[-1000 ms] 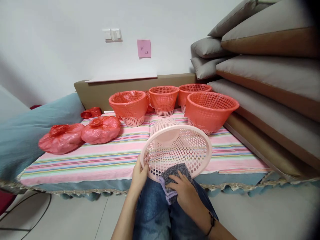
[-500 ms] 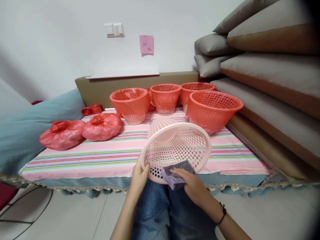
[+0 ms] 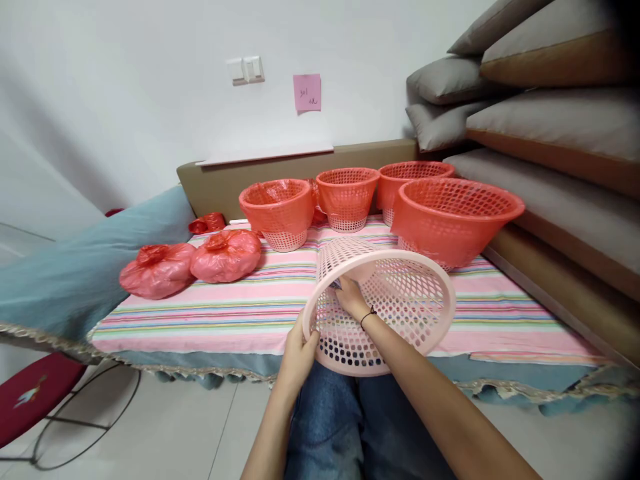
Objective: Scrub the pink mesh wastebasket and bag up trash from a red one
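Where the floor shows at the far left, a red stool (image 3: 37,399) stands before the blue sofa arm (image 3: 115,250). On the striped sheet (image 3: 215,332) lie a red bag (image 3: 157,272) and a second bag (image 3: 226,257), side by side, both bunched at the top. Behind them sits a red roll (image 3: 207,223). Next, a red-lined basket (image 3: 277,213) stands upright near the backrest (image 3: 220,188).

Nearer the person, the left hand (image 3: 299,352) grasps the pink basket (image 3: 400,293) by the left of its rim, thumb over the edge, fingers mostly hidden outside. That basket lies tilted on its side just in front of the jeans (image 3: 327,420), directly ahead of the person. Its wide mouth faces the person, and its long axis runs away from the knees, slanting a little left toward its narrow base.

The right arm comes in across the lower rim from the right, so the right hand (image 3: 351,298) is the nearer to the base, at the inner left wall, while the left is out at the mouth. The right hand is closed on a cloth (image 3: 337,285); only a scrap shows at its fingers.

Beyond, three more lined baskets (image 3: 457,230) stand along the back, beside stacked cushions (image 3: 555,130).
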`<state>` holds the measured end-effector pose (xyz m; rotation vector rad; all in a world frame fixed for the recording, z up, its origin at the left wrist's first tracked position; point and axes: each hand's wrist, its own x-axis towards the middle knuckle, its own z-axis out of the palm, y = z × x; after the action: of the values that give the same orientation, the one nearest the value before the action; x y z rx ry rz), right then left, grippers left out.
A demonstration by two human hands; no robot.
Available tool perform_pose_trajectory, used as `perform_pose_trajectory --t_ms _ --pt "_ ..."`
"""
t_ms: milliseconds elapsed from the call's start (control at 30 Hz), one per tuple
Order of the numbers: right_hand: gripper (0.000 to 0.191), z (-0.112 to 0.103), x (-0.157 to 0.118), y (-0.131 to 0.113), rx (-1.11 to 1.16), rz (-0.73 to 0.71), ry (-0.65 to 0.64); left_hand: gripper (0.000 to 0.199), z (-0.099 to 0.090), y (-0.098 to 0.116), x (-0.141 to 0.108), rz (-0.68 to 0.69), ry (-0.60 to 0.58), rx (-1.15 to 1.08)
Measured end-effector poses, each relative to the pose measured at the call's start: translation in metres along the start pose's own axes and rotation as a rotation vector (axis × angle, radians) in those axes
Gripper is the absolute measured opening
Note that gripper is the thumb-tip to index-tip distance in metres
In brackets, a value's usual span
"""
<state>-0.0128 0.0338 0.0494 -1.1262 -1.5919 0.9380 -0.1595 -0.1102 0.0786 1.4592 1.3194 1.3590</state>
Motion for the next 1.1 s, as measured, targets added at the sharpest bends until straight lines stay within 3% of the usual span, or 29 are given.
perform_pose_trajectory --t_ms 167,333,500,633,733,900,1100 --pt "0.049 0.025 0.006 0.027 -0.039 0.109 -0.108 0.058 -0.007 -0.008 -0.001 -0.018 -0.022 -0.027" --pt "0.047 0.016 -0.011 0.015 -0.01 0.06 -0.213 0.057 -0.01 -0.018 -0.002 -0.036 0.02 -0.033" --pt "0.055 -0.005 -0.085 -0.015 -0.01 -0.031 -0.345 0.052 -0.013 -0.019 -0.004 -0.083 0.056 -0.012" --pt "0.082 -0.024 -0.153 -0.04 -0.264 -0.099 -0.535 0.053 -0.015 -0.018 -0.006 -0.091 0.058 -0.029" --pt "0.091 -0.034 -0.178 -0.053 -0.401 -0.061 -0.633 0.058 -0.015 -0.02 -0.007 -0.108 0.081 -0.056" --pt "0.072 -0.048 -0.181 -0.059 -0.578 -0.016 -0.61 0.06 -0.013 -0.018 -0.003 -0.09 0.086 -0.064" --pt "0.06 -0.075 -0.18 -0.058 -0.846 0.092 -0.561 0.054 -0.015 0.005 0.01 -0.001 0.043 0.045"
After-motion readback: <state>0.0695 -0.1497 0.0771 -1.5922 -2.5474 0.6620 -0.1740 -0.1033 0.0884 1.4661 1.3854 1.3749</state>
